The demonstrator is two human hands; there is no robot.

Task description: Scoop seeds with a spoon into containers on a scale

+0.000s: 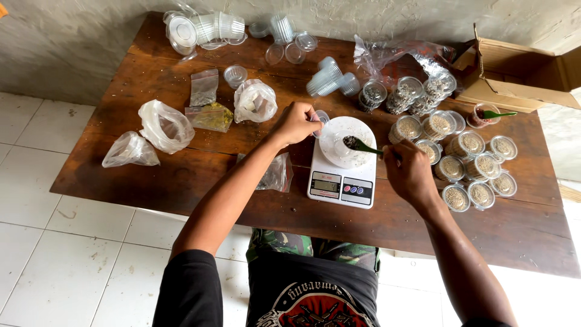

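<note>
The right hand [410,172] is closed around the handle of a small green plastic spoon [361,145], whose bowl carries a dark heap of grains and hangs over a clear round plastic cup [347,142]. That cup sits on the white platform of a white digital kitchen scale [342,181] near the front edge of the dark brown wooden table [181,175]. The left hand [296,123] is curled into a loose fist at the cup's left rim, fingers pinching something small and clear that I cannot make out.

Just right of the scale stands a cluster of filled, lidded clear cups of pale grain [469,163], and behind them more lidded cups of darker mix [402,94] beside a crumpled clear bag [393,54]. A second green spoon [497,114] rests in a cup by an open brown cardboard box [514,75]. Stacks of empty clear cups [330,77] and lids [181,30] lie along the back, with knotted white plastic bags [163,126] well apart to the left.
</note>
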